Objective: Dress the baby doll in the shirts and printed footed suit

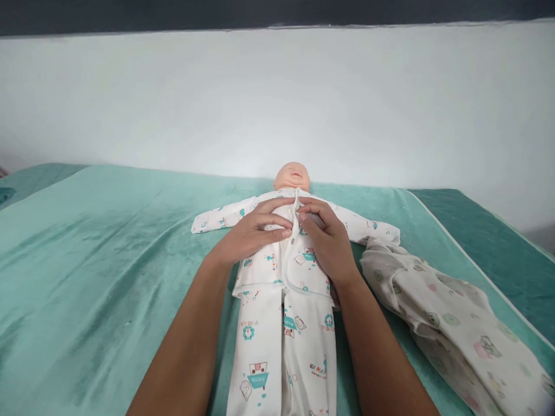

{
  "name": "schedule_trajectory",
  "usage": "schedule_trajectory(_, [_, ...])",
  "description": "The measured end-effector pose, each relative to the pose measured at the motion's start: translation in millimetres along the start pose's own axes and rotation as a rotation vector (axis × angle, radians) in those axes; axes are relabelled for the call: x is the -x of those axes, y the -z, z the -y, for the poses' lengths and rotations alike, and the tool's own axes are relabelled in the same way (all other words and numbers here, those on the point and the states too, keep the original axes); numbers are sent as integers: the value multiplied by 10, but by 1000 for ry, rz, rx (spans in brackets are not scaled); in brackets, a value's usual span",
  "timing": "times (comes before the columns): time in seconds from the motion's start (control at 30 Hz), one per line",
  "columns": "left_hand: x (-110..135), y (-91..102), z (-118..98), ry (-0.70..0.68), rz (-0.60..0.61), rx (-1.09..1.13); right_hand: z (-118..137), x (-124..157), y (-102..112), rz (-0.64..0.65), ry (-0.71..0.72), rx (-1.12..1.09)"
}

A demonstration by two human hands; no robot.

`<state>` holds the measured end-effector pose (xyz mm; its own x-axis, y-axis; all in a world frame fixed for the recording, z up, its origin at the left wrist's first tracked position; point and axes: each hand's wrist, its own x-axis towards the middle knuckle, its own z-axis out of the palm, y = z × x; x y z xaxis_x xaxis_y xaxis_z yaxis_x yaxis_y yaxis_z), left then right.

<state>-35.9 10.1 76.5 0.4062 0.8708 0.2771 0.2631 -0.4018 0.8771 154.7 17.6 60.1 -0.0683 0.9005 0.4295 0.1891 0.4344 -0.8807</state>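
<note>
"Nearest us?"
"Printed trousers [258,341], cut off at the bottom edge; green cover [99,260] gives room leftward, a patterned garment [446,318] crowds our right."
"Grip?"
"Left hand [254,231] and right hand [328,237] half-curled on the jacket [306,268]; we can't tell whether they pinch cloth."
"The doll [292,178]?"
"Inside the jacket, lengthwise, head toward the wall [277,98]."

I have the doll's head [291,178] on the sheet [108,260] before the wall [277,98], jacket [262,270] in front of it, trousers [255,358] nearer my camera, left hand [254,230] and right hand [330,237] both on the jacket, and a cloth [455,323] lying off to the right
</note>
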Motion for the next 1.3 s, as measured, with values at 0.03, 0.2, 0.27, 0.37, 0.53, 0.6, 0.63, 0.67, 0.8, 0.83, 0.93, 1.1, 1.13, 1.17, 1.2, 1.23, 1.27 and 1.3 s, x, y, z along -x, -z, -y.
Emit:
schedule_trajectory(0.03, [-3,1,-8,-14,15,-21,0,0,-1,-2,-12,8])
schedule_trajectory(0.2, [-17,-32,-48,-24,31,-203,23,12,-22,56,-48,-4])
schedule_trajectory(0.27, [-20,-67,-56,7,1,-265,41,18,-34,80,-52,-4])
schedule_trajectory(0.37, [-24,-128,-50,19,-64,-310,68,19,-48,80,-72,61])
schedule_trajectory(0.53, [-53,-204,-19,-43,-199,-323,87,15,-51,-13,-138,72])
schedule_trajectory(0.6, [-66,-219,-6,-69,-251,-300,79,16,-51,-43,-140,63])
schedule_trajectory(0.63, [-72,-225,2,-77,-272,-290,72,16,-50,-48,-142,43])
schedule_trajectory(0.67, [-77,-229,11,-82,-291,-283,61,15,-49,-60,-154,11])
schedule_trajectory(0.8, [-92,-243,48,-49,-371,-276,-2,-8,-21,-270,-281,-167])
schedule_trajectory(0.83, [-96,-246,54,-29,-393,-277,-19,-18,-6,-347,-316,-206])
schedule_trajectory(0.93, [-111,-253,51,10,-463,-296,-66,-44,64,-491,-392,-273])
schedule_trajectory(1.1, [-110,-169,85,71,-646,-168,-181,-98,305,-504,-442,-198])
schedule_trajectory(1.13, [-99,-118,121,106,-701,-98,-219,-118,372,-523,-438,-191])
schedule_trajectory(1.17, [-84,-54,168,141,-769,-20,-262,-141,441,-559,-434,-194])
schedule_trajectory(1.2, [-64,20,225,174,-847,59,-308,-167,505,-610,-431,-210])
schedule_trajectory(1.23, [-41,98,288,205,-927,143,-354,-192,560,-664,-426,-242])
schedule_trajectory(1.27, [-17,176,353,235,-1007,220,-396,-214,600,-713,-419,-280])
schedule_trajectory(1.3, [8,245,414,261,-1075,279,-431,-230,621,-753,-402,-312])
